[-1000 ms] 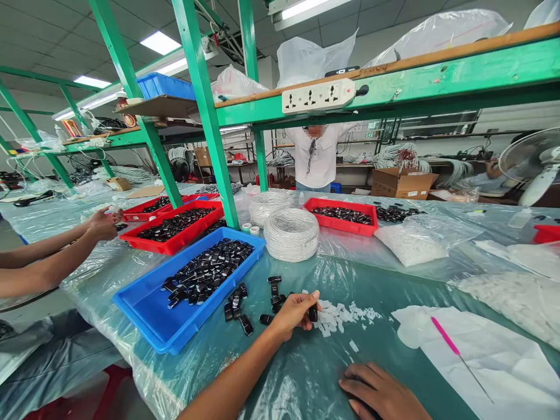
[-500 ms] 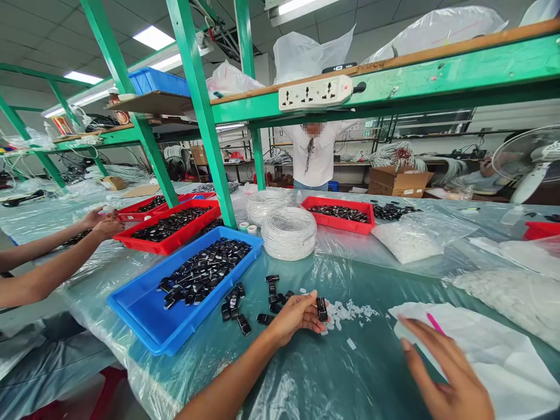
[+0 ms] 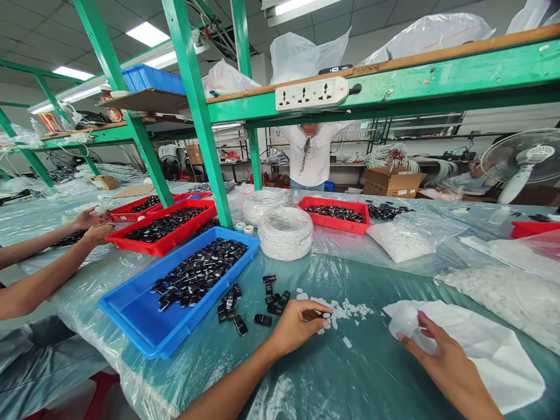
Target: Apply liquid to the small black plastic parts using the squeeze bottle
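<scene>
My left hand (image 3: 297,325) lies on the plastic-covered table with its fingers pinched on a small black piece, fingertips at the edge of a scatter of small white pieces (image 3: 350,309). Loose black pieces (image 3: 271,300) lie just left of it, beside a blue tray (image 3: 131,315) filled with more of them. My right hand (image 3: 441,356) rests on a white sheet (image 3: 494,356) at the lower right. Its fingers are bent down over a thin pink tool, of which only the pink tip shows at the forefinger.
A co-worker's hands (image 3: 90,227) work at the left near red trays (image 3: 166,245). White wire coils (image 3: 285,233), another red tray (image 3: 359,224) and bags of white pieces (image 3: 402,242) lie behind. Green shelf posts (image 3: 205,146) rise from the table. A person (image 3: 312,160) stands beyond.
My right hand rose from the near table edge, moved right and came down on the white sheet over the pink tool. My left hand lowered the black piece towards the white pieces.
</scene>
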{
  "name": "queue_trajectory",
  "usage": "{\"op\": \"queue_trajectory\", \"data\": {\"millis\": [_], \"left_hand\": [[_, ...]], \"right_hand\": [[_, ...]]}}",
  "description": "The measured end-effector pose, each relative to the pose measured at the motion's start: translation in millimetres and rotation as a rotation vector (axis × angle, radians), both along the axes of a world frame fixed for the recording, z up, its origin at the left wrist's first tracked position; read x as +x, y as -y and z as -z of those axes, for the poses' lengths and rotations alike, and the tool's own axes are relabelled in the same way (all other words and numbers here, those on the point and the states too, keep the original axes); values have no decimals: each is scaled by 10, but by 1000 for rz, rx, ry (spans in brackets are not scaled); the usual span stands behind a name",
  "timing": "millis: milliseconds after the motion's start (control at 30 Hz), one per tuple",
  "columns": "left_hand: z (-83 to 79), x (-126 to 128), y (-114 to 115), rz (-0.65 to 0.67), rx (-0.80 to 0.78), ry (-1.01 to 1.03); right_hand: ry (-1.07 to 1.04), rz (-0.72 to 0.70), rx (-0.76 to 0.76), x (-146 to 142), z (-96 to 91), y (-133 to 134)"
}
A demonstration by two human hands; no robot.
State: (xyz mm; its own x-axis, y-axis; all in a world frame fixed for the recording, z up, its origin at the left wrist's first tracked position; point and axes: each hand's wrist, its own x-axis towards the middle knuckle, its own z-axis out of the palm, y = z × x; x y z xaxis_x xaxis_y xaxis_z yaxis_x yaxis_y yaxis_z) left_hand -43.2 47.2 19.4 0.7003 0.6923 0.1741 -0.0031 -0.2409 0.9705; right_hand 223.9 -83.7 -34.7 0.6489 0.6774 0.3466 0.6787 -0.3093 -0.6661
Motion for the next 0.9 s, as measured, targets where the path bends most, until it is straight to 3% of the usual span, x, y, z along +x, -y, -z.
{"op": "queue_trajectory", "data": {"millis": [100, 200, 267, 400, 633, 900], "left_hand": [[-28, 2, 46, -8, 72, -55], [-30, 12, 76, 2, 108, -70], [-19, 24, 96, 9, 114, -83], [12, 51, 146, 38, 105, -121], [46, 87, 202, 44, 55, -131], [96, 106, 209, 24, 29, -135]], "right_hand": [[3, -45, -95, 5, 22, 0], [-92, -93, 1, -58, -33, -11], [-272, -129, 80, -161, -106, -22], [-782, -367, 224, -479, -251, -16], [-1285, -572, 369, -875, -332, 43], [-1506, -461, 483, -825, -332, 17]]}}
